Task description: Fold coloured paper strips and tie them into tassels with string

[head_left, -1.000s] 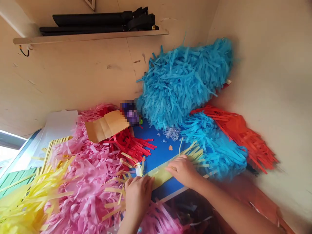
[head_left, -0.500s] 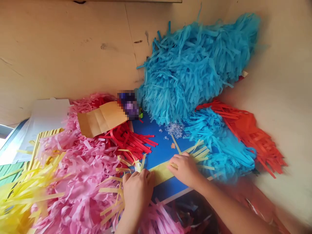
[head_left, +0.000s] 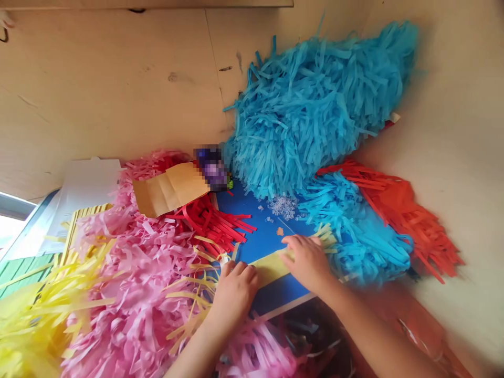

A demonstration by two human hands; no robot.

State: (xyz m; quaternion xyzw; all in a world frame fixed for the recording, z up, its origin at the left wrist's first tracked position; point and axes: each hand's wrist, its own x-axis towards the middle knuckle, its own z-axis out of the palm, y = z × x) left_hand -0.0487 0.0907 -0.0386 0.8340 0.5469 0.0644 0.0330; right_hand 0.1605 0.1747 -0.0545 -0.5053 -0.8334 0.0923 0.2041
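A strip of pale yellow paper [head_left: 271, 268], with cut fringe at both ends, lies across the blue tabletop. My left hand [head_left: 236, 286] is closed over the strip's left end, its fingers curled down. Over the right end bends my right hand [head_left: 309, 262], thumb and fingers gripping the paper near its fringe [head_left: 326, 235]. Yellow strands [head_left: 200, 283] trail out to the left of my left hand, beside a small white piece [head_left: 224, 259]. Both hands' fingertips are partly hidden.
Pink fringe [head_left: 145, 294] and yellow fringe [head_left: 31, 325] heap up at left. Red fringe [head_left: 212, 220] lies under a brown paper piece [head_left: 173, 189]. Small clear clips [head_left: 283, 206] are piled on the blue table [head_left: 240, 210]. Blue fringe [head_left: 354, 231], orange-red fringe [head_left: 409, 220] and a big blue bundle [head_left: 315, 110] lie rightward.
Both hands have shifted slightly right along the yellow paper. A loose yellow strand that stuck up beside my right hand no longer shows. The camera view has turned slightly left.
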